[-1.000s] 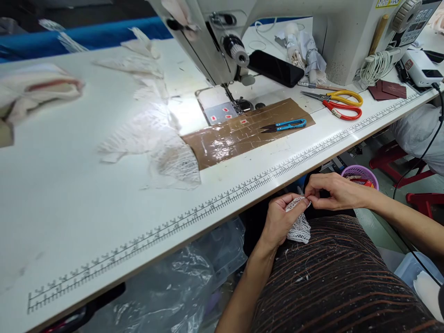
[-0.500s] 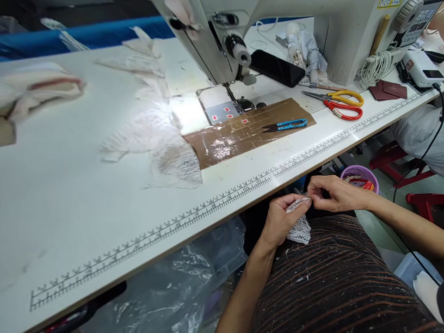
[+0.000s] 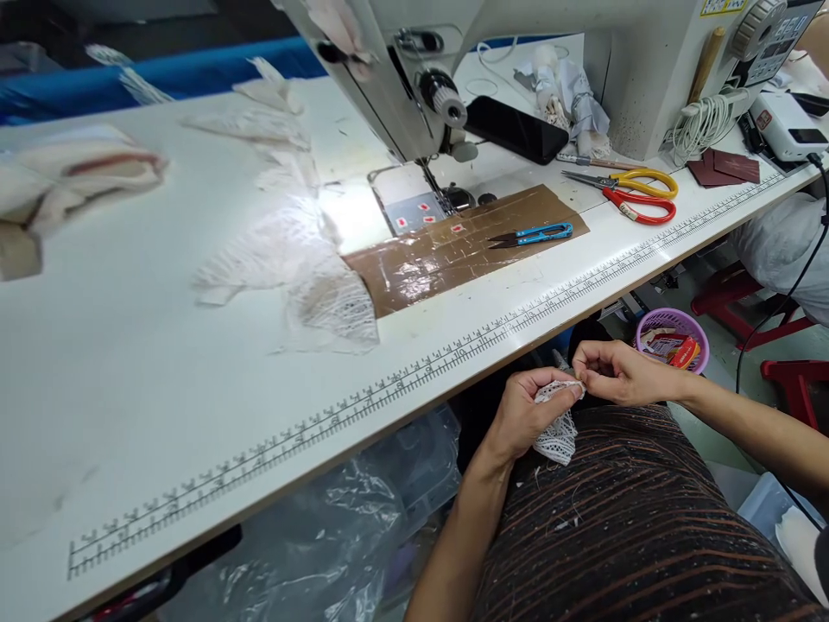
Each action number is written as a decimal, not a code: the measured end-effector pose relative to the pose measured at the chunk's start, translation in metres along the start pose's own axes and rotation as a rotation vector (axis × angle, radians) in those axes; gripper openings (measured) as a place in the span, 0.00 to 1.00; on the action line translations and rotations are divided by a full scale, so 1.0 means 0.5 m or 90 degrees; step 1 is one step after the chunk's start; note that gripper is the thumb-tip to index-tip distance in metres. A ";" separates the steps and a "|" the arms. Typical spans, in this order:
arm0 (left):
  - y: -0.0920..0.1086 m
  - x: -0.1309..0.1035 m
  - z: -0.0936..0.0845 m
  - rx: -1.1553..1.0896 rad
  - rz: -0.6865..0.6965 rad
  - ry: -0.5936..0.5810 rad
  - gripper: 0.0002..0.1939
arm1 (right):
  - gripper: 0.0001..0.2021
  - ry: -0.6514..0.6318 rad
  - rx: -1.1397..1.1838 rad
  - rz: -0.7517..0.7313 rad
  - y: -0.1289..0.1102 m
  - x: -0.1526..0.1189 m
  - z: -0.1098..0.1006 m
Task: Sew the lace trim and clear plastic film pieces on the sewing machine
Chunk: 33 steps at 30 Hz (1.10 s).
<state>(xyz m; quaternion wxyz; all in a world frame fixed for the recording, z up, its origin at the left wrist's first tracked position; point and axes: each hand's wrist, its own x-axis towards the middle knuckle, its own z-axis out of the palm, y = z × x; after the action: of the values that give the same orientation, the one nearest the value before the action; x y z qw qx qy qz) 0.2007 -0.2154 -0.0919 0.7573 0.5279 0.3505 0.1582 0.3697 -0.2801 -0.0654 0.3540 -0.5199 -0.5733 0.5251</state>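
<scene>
A small piece of white openwork lace fabric (image 3: pixel 555 439) is in the left hand (image 3: pixel 528 410), pinched between the thumb and the bent fingers along its upper edge. The rest of the lace hangs below the thumb, in front of a dark garment with thin brown stripes (image 3: pixel 615 510), just beyond the near edge of a long white worktop (image 3: pixel 161 389).

The right hand (image 3: pixel 609 371) is narrowed to a pinch, its thumb and fingertips together right by the lace's upper corner; whether they grip the lace itself or a thread is too small to tell.

On the worktop, a pale grey sewing machine (image 3: pixel 638 78) stands with its needle over a metal plate. A glossy brown rectangular sheet (image 3: pixel 414 276) lies beside the needle, and blue-handled thread snips with dark blades (image 3: pixel 541 233) rest on it. To their right are metal scissors with one yellow and one red handle (image 3: pixel 612 182), and behind the snips lies a black phone (image 3: pixel 516 130). A heap of white lacy fabric (image 3: pixel 330 302) reaches the sheet's left end. Below the worktop, a round purple plastic basket (image 3: pixel 705 344) holds wrappers.
</scene>
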 end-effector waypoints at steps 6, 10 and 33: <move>0.002 -0.003 -0.002 -0.003 -0.012 0.016 0.17 | 0.11 0.004 0.044 0.033 0.005 0.002 0.003; 0.009 -0.008 0.003 -0.022 -0.019 0.046 0.19 | 0.10 0.016 0.047 0.017 -0.001 0.002 -0.004; -0.012 -0.006 -0.020 -0.184 -0.101 0.058 0.27 | 0.11 0.018 0.017 -0.015 0.025 -0.007 0.014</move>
<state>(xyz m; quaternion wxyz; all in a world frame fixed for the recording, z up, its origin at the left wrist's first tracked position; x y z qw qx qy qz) 0.1906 -0.2127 -0.0980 0.8187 0.3762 0.3989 0.1705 0.3668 -0.2864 -0.0782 0.3751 -0.5154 -0.5673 0.5214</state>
